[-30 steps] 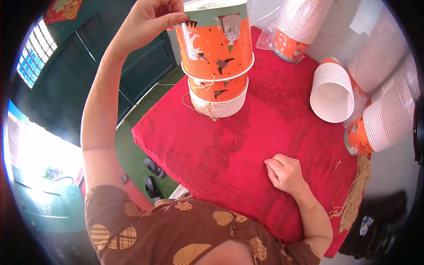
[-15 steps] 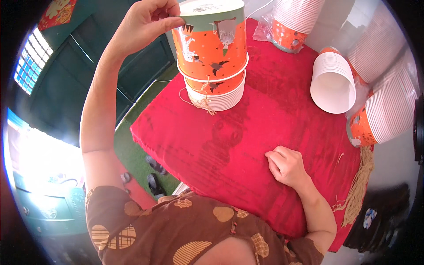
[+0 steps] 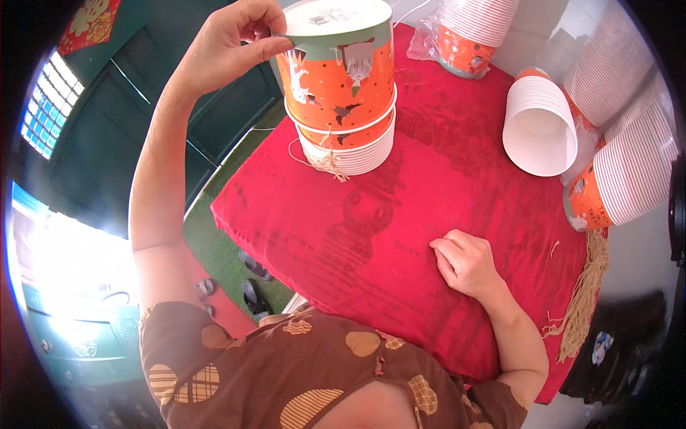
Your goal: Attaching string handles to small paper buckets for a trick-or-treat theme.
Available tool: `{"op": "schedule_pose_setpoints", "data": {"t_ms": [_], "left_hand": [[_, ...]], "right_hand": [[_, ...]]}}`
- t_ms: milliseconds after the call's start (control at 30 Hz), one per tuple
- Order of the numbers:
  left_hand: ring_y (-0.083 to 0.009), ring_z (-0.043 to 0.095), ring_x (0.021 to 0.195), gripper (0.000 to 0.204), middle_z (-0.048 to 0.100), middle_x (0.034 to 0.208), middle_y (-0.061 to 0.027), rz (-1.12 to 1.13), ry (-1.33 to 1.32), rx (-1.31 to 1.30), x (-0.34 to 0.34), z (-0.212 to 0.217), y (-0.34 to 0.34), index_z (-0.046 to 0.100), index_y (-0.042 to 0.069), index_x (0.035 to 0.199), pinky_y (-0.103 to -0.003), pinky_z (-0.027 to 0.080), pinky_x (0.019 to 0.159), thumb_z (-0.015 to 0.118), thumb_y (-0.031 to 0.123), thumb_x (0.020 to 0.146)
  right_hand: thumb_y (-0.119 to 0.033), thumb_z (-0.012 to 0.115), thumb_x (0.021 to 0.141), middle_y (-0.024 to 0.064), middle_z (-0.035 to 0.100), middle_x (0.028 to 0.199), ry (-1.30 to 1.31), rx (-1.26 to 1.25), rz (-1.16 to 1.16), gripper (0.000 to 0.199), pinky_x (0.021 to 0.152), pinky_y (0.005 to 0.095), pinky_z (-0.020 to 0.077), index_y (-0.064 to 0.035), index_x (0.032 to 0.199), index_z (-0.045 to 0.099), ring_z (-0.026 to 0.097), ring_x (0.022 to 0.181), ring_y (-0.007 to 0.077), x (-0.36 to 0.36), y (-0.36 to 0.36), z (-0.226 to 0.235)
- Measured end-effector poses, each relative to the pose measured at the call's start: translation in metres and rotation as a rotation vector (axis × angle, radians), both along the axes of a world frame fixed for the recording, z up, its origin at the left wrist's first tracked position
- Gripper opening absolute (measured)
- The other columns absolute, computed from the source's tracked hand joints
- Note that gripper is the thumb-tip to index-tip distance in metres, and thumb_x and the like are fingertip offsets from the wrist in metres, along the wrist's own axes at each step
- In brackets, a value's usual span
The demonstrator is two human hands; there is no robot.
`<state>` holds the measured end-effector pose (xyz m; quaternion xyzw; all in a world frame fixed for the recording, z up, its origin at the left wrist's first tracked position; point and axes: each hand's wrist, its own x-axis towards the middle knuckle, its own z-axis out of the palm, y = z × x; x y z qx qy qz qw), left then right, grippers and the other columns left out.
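Observation:
Upside down near the far left edge of the red-covered table stands a stack of orange paper buckets (image 3: pixel 339 82), printed with dark bats and pale figures. Its top bucket shows a green band and a white base. My left hand (image 3: pixel 239 43) pinches that base's left edge between thumb and bent fingers; some fingertips are hidden behind it. Tan string (image 3: pixel 325 163) is tied around the stack's lower part, its knot and loose ends facing me. On the cloth to the right rests my right hand (image 3: pixel 466 264), curled into a loose fist with nothing showing from it.
More bucket stacks, some in clear plastic, stand at the back (image 3: pixel 468 43) and right (image 3: pixel 629 182); one stack (image 3: pixel 539 136) lies with its mouth toward me. A hank of tan string (image 3: pixel 589 300) hangs off the right edge. Dark sandals (image 3: pixel 254 297) lie on the floor left.
The stack's top has tilted slightly toward me and left, with my left hand moving along, so more of the white base shows. My right hand stays in place on the cloth.

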<state>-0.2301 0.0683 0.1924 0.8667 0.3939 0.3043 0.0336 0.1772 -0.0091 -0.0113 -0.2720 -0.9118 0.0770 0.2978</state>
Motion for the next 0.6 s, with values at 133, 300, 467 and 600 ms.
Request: {"op": "schedule_pose_setpoints", "data": {"t_ms": [133,300,467,600], "left_hand": [[-0.0062,0.050,0.082,0.014,0.051,0.094,0.0006,-0.011,0.010,0.019,0.0037,-0.0009,0.0016,0.057,0.004,0.092,-0.021,0.046,0.076,0.067,0.010,0.086],[-0.0061,0.049,0.081,0.014,0.051,0.094,0.0007,0.005,0.015,0.007,0.0030,-0.0038,0.0000,0.057,0.004,0.091,-0.021,0.045,0.075,0.068,0.009,0.085],[-0.0061,0.049,0.081,0.015,0.052,0.093,0.0007,0.004,0.027,0.008,0.0053,-0.0034,0.0001,0.057,0.004,0.091,-0.021,0.045,0.074,0.069,0.009,0.084],[-0.0061,0.049,0.081,0.016,0.052,0.093,0.0006,-0.013,0.037,0.009,0.0024,-0.0028,0.0025,0.057,0.004,0.090,-0.021,0.045,0.073,0.070,0.010,0.083]], "right_hand": [[-0.002,0.070,0.073,0.0078,0.054,0.070,0.000,-0.008,-0.011,0.013,0.049,0.0337,0.0480,-0.0033,0.084,0.064,0.058,0.058,0.0225,0.0009,-0.0005,0.0005],[-0.002,0.070,0.073,0.0078,0.054,0.070,-0.002,-0.004,-0.006,0.012,0.049,0.0337,0.0480,-0.0035,0.084,0.065,0.058,0.058,0.0225,0.0001,-0.0008,0.0001],[-0.002,0.069,0.074,0.0077,0.054,0.070,-0.006,-0.004,-0.009,0.011,0.049,0.0337,0.0480,-0.0035,0.084,0.064,0.058,0.058,0.0225,0.0005,-0.0004,0.0000],[-0.002,0.069,0.074,0.0074,0.054,0.069,-0.002,-0.004,-0.011,0.010,0.049,0.0339,0.0479,-0.0036,0.083,0.064,0.058,0.058,0.0224,0.0003,0.0002,-0.0005]]}}
